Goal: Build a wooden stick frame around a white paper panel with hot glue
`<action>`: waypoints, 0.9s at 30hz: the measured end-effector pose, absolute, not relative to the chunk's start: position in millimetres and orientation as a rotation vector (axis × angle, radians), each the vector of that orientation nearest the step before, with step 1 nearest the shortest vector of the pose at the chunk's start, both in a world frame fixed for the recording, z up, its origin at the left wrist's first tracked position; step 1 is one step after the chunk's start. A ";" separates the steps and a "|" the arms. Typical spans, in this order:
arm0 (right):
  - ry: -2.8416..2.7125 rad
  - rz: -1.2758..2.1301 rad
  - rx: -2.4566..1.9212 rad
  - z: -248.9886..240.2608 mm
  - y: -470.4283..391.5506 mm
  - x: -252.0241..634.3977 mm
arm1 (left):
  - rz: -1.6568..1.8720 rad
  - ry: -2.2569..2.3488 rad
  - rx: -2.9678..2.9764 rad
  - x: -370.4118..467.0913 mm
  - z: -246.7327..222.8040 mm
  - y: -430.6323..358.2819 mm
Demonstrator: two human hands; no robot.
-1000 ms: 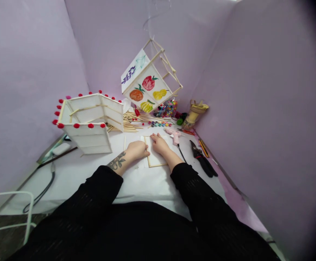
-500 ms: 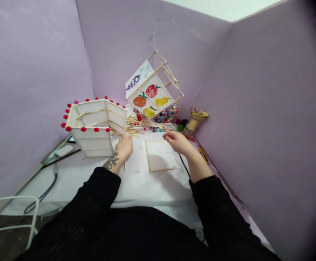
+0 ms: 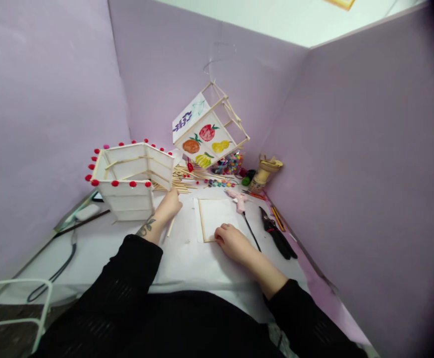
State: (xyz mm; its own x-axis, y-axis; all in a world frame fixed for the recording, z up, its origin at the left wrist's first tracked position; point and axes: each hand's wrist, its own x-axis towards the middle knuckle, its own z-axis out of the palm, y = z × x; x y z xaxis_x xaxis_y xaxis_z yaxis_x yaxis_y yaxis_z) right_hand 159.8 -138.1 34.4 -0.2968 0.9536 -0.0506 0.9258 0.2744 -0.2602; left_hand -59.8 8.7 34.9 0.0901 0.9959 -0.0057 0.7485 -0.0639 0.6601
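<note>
My left hand is closed around a thin wooden stick beside the white box frame edged with red pompoms. Wooden strips border a white sheet lying flat on the table. My right hand rests at the sheet's near edge, its fingers bent together over the lower strip; whatever is under the fingertips is hidden. Beyond the sheet's upper right corner lies a pink glue gun.
Black pruning shears lie at the right, near pencils. Loose sticks, beads and a wicker holder stand behind. A fruit-painted lantern hangs above. Cables run at the left.
My right hand has moved down and toward me, from the sheet's upper right to its near edge, uncovering the glue gun and shears. My left hand has stayed nearly in place, its stick tilted slightly.
</note>
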 end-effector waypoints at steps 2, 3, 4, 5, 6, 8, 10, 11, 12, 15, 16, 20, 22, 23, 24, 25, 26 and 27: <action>-2.354 0.405 -1.750 36.4 -137.9 157.8 | 0.815 1.462 1.597 -57.5 37.4 8.6; -2.290 0.459 -1.712 37.6 -138.1 156.1 | 0.879 1.300 1.442 -54.9 39.9 6.9; -2.205 0.547 -1.661 38.8 -138.2 153.3 | 0.922 1.122 1.296 -51.2 42.8 4.2; -2.101 0.663 -1.595 40.1 -138.2 149.4 | 0.948 0.939 1.170 -46.7 45.9 0.5; -1.987 0.797 -1.519 41.5 -137.6 144.4 | 0.966 0.783 1.068 -41.4 48.6 -4.0; -1.753 1.082 -1.364 44.1 -134.5 131.9 | 1.002 0.608 0.923 -29.5 52.0 -13.9; -1.545 1.313 -1.251 46.2 -128.9 119.3 | 1.024 0.575 0.851 -18.5 52.3 -22.9; -1.462 1.393 -1.221 46.8 -125.7 114.3 | 1.035 0.579 0.847 -14.5 51.8 -26.1; -1.394 1.445 -1.210 47.1 -122.5 110.9 | 1.042 0.593 0.873 -12.0 51.4 -28.2; -1.265 1.438 -1.199 45.7 -116.1 111.8 | 1.029 0.742 1.178 -17.1 51.9 -27.2; -1.224 1.410 -1.193 44.7 -115.4 115.7 | 0.973 0.837 1.363 -22.9 52.4 -25.1; -1.026 1.326 -1.190 39.7 -118.3 141.3 | 0.338 1.150 2.158 -50.3 50.8 -18.8; -0.947 1.316 -1.202 37.1 -121.2 153.7 | 0.091 1.243 2.343 -55.0 47.7 -21.3; -0.920 1.315 -1.205 35.8 -122.5 158.5 | 0.025 1.278 2.399 -53.7 46.2 -24.1; -0.901 1.316 -1.206 34.5 -123.6 162.2 | -0.016 1.303 2.440 -50.4 44.9 -27.6; -0.891 1.320 -1.202 33.3 -124.5 164.7 | -0.043 1.311 2.470 -45.9 43.9 -31.5; -0.886 1.325 -1.194 32.0 -125.2 166.1 | -0.069 1.304 2.490 -40.8 43.2 -35.4; -0.883 1.330 -1.184 30.8 -125.6 166.7 | -0.093 1.296 2.503 -36.2 42.8 -38.9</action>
